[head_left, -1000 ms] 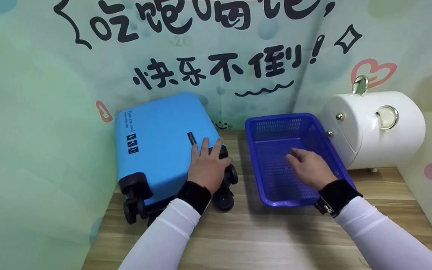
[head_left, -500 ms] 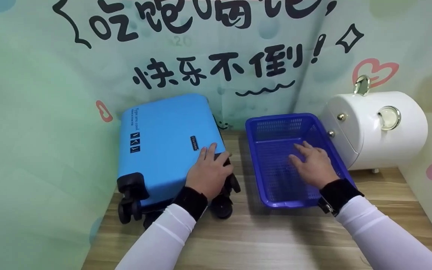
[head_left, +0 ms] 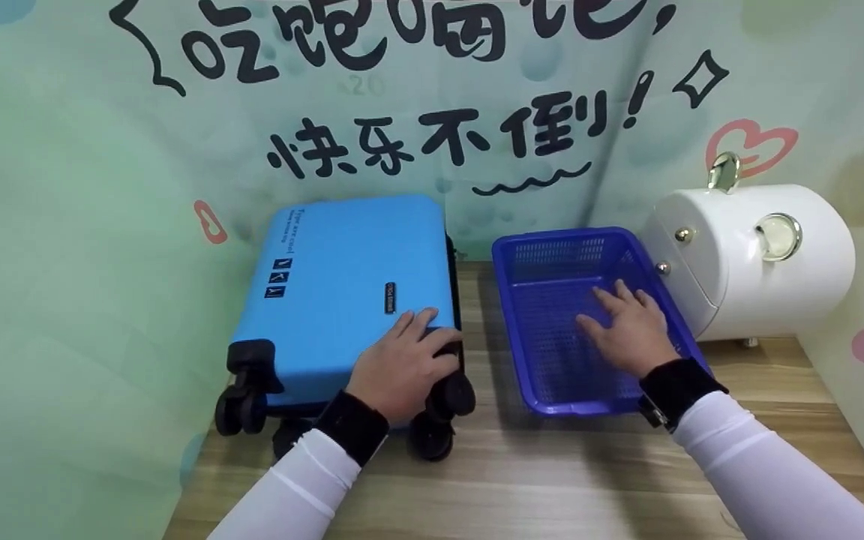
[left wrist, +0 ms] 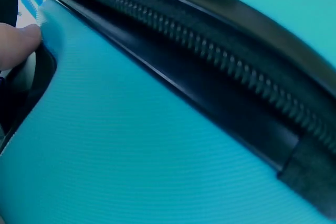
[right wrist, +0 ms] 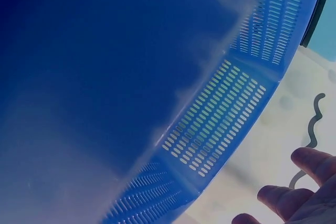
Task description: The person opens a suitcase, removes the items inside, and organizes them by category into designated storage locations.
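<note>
The head camera looks forward and down from above, taking in the whole wooden tabletop [head_left: 522,465] with the back wall at twelve o'clock, both sleeves coming in from six. The blue suitcase [head_left: 342,292] sits around ten o'clock, the blue basket [head_left: 552,375] about one. The left wrist camera is pressed right up against that suitcase [left wrist: 131,156], its zipper [left wrist: 220,61] running from eleven down to four, a fingertip at nine. The right wrist camera sits very near, inside the basket [right wrist: 220,129], facing its perforated wall, with fingers [right wrist: 310,163] at five. Each wrist view shares only its one thing with the head view.
</note>
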The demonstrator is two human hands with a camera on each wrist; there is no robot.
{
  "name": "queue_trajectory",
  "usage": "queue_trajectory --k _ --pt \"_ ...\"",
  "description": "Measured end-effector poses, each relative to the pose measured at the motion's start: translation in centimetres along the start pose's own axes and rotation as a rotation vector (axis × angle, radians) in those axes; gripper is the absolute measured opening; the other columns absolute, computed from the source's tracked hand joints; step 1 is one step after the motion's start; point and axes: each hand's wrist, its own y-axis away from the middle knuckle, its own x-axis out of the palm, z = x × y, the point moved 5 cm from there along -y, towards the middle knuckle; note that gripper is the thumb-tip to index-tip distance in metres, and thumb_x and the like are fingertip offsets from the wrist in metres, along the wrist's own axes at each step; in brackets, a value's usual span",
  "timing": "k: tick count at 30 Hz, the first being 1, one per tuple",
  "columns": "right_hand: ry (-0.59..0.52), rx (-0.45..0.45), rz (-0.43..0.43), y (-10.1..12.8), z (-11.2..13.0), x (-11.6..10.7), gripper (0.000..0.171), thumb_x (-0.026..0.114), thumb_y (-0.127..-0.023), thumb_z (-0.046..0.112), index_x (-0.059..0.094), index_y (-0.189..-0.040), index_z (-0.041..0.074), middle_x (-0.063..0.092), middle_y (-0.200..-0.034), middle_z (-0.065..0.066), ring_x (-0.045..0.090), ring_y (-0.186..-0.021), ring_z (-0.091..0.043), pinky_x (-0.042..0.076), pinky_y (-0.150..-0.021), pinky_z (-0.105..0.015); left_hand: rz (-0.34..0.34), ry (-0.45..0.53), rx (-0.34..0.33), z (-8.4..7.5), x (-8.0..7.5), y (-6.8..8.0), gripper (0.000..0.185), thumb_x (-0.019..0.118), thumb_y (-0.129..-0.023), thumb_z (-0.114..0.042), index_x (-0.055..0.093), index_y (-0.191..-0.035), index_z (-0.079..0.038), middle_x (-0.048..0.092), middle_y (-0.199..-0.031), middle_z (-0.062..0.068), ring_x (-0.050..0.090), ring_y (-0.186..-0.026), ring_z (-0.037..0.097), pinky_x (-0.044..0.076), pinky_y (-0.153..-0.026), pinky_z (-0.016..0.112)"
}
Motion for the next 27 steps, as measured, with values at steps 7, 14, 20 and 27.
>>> queue_trajectory --k 7,14,20,27 --pt "-0.014 0.022 -0.005 0.0 0.0 0.4 0.073 0.058 -0.106 0.046 0.040 -0.161 0.003 0.020 -0.169 -0.035 0.012 -0.154 -0.064 0.006 -0.124 -0.074 -0.042 0.037 0.030 0.1 -0.2 0.5 0.039 0.093 -0.072 -0.019 0.077 -0.107 -0.024 0.063 -0.142 -0.004 0.052 -0.145 0.034 0.043 -0.121 0.049" --pt "-0.032 0.060 -0.010 0.0 0.3 0.8 0.073 0.058 -0.106 0.046 0.040 -0.161 0.002 0.020 -0.169 -0.034 0.012 -0.155 -0.062 0.006 -0.123 -0.076 -0.052 0.027 0.078 0.9 -0.1 1.3 0.040 0.095 -0.069 -0.023 0.077 -0.105 -0.023 0.065 -0.141 -0.004 0.053 -0.144 0.033 0.044 -0.120 0.049" --pt "-0.050 0.077 -0.027 0.1 0.7 1.3 0.072 0.058 -0.106 0.045 0.040 -0.160 0.001 0.020 -0.169 -0.035 0.012 -0.155 -0.062 0.005 -0.125 -0.074 -0.068 0.036 0.097 1.5 0.0 1.9 0.039 0.094 -0.069 -0.024 0.077 -0.104 -0.022 0.065 -0.141 -0.004 0.054 -0.143 0.033 0.045 -0.119 0.049" --pt "-0.070 0.094 -0.044 0.2 1.5 2.0 0.071 0.057 -0.107 0.044 0.041 -0.159 -0.001 0.021 -0.168 -0.035 0.013 -0.155 -0.062 0.006 -0.124 -0.075 -0.066 0.034 0.092 1.8 0.1 1.9 0.041 0.095 -0.068 -0.027 0.077 -0.105 -0.022 0.065 -0.141 -0.004 0.053 -0.144 0.032 0.043 -0.120 0.048"
